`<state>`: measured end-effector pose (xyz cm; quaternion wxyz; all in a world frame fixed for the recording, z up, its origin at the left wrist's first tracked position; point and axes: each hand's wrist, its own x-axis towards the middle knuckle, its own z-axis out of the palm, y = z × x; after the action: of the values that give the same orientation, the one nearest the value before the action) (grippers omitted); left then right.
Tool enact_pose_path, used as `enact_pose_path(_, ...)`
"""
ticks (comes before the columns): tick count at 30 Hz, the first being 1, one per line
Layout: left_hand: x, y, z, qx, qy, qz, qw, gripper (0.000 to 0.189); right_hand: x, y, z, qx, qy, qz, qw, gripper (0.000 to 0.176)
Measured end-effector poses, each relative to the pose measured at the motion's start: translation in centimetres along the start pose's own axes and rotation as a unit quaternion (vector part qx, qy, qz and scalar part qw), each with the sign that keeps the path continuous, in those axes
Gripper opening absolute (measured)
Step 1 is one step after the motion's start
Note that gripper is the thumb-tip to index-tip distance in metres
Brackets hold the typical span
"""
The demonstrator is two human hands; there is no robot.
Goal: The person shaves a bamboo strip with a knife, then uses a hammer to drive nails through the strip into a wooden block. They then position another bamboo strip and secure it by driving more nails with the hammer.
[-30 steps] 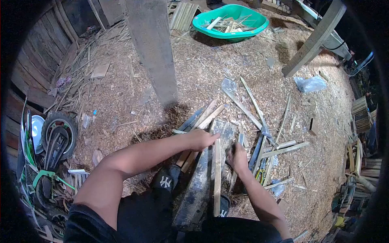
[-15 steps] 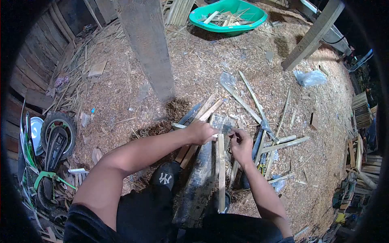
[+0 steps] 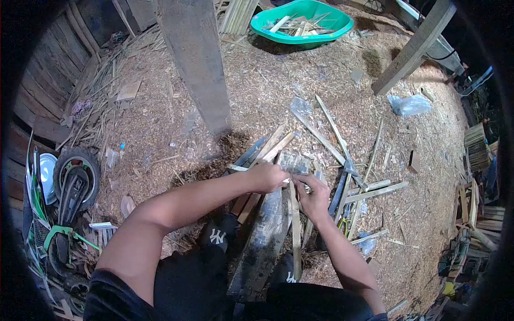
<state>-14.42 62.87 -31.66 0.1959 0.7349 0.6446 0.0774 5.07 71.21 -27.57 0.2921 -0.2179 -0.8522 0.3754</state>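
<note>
My left hand (image 3: 266, 177) is closed above the far end of a worn wooden beam (image 3: 262, 235), around something I cannot make out. Right beside it, my right hand (image 3: 313, 195) has its fingers bent together near the upper end of a thin wooden strip (image 3: 296, 235). That strip hangs down toward my lap, over the beam's right edge. The fingertips of both hands almost meet, and what lies between them is too small to tell. Pale wooden slats (image 3: 278, 144) lie beyond my left hand.
A wooden post (image 3: 195, 64) rises ahead on the left, and a slanted one (image 3: 417, 48) on the right. Loose sticks (image 3: 321, 134) lie ahead. Farther off is a green tub (image 3: 337, 32) of scraps. A toy motorbike (image 3: 69, 198) stands at left; a plastic bag (image 3: 409, 104) lies right.
My right hand has moved slightly left and down, and its fingers have closed in toward my left hand. The strip's lower end has shifted a little to the right.
</note>
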Motion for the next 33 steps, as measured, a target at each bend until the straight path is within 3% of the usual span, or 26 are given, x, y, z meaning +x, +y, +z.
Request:
enact_pose_path(2,0.0,0.2,0.0,-0.066,-0.029,0.021,0.997,0.028,0.2,-0.3,-0.2,-0.032,-0.017,0.004,0.999,0.015)
enact_pose_path(6,-0.3,-0.3,0.4,-0.08,-0.011,0.072,0.994,0.034,-0.1,0.5,0.2,-0.042,0.007,0.019,0.999,0.017)
enact_pose_path(12,-0.8,1.0,-1.0,-0.029,-0.042,-0.001,0.999,0.035,-0.5,1.0,-0.2,-0.011,-0.006,0.051,0.999,0.018)
enact_pose_path(14,-0.8,0.9,-0.9,-0.02,-0.02,-0.013,1.0,0.037,-0.4,0.2,-0.1,0.054,0.004,0.128,0.99,0.016)
enact_pose_path(29,-0.6,1.1,-0.9,-0.029,-0.039,-0.034,0.998,0.037,-0.6,1.2,0.4,0.024,0.013,0.083,0.996,0.01)
enact_pose_path(33,-0.7,1.5,-1.6,-0.021,-0.038,-0.04,0.998,0.037,-0.3,0.6,0.1,0.019,0.004,0.114,0.993,0.009)
